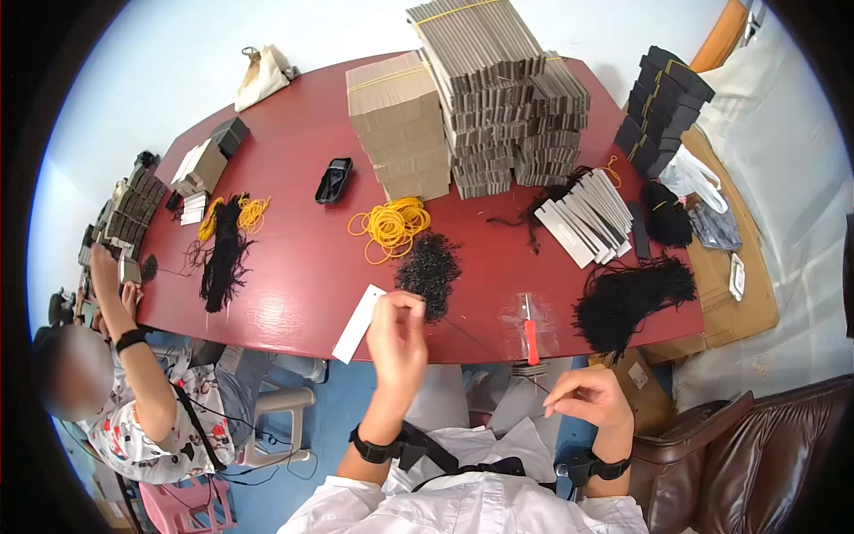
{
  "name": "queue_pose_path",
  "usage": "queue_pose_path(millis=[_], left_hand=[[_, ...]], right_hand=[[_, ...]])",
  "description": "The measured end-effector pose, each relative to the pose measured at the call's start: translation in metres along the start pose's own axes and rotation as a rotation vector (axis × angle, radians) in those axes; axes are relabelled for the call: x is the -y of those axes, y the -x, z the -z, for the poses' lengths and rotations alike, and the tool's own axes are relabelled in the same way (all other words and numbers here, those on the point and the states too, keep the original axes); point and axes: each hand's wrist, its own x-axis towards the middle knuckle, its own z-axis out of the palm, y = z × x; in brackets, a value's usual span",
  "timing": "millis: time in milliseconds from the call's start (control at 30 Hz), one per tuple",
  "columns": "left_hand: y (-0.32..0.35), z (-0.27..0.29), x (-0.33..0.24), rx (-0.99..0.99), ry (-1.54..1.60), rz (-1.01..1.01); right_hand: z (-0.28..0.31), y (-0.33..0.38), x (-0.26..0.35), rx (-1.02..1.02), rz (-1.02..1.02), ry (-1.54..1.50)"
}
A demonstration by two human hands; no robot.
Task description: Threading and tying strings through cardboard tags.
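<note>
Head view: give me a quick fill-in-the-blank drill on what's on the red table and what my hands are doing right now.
1. The left hand pinches a white paper ____ at the near edge of the red table.
2. The loose rubber bands in the middle of the table are ____ in colour.
3. The small cutter near the right hand has a ____ handle.
4. The tall stacks of cardboard stand at the ____ side of the table.

Missing words: tag; yellow; red; far

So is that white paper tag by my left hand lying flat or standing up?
Lying flat. The white paper tag rests face up on the red table, one end sticking past the near edge, beside the left hand.
</note>
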Motion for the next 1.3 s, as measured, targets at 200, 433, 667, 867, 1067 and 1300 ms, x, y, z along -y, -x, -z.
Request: queue_pose_path(millis=[200,433,667,867,1067,1300], left_hand=[[0.018,0.004,-0.025,0.351,0.341,-0.026],[0.049,-0.019,-0.027,0.749,0.821,0.271],[0.041,-0.031,-0.031,0.743,1.105,0.611],[0.041,-0.032,-0.027,0.663,1.297,0.690],[0.039,-0.022,-0.033,0.761,1.001,0.439],[0.045,-0.017,-0.030,0.884,0.950,0.301]], right_hand=[[-0.025,-0.032,0.028,-0.250,0.016,0.375],[-0.032,-0.046,0.019,-0.482,0.286,0.951],[-0.039,-0.026,0.011,-0.418,0.182,0.929],[-0.044,-0.017,0.004,-0.219,0.116,0.733],[-0.031,-0.006,-0.011,0.127,0.105,0.512],[-0.030,-0.015,-0.010,-0.298,0.025,-0.106]])
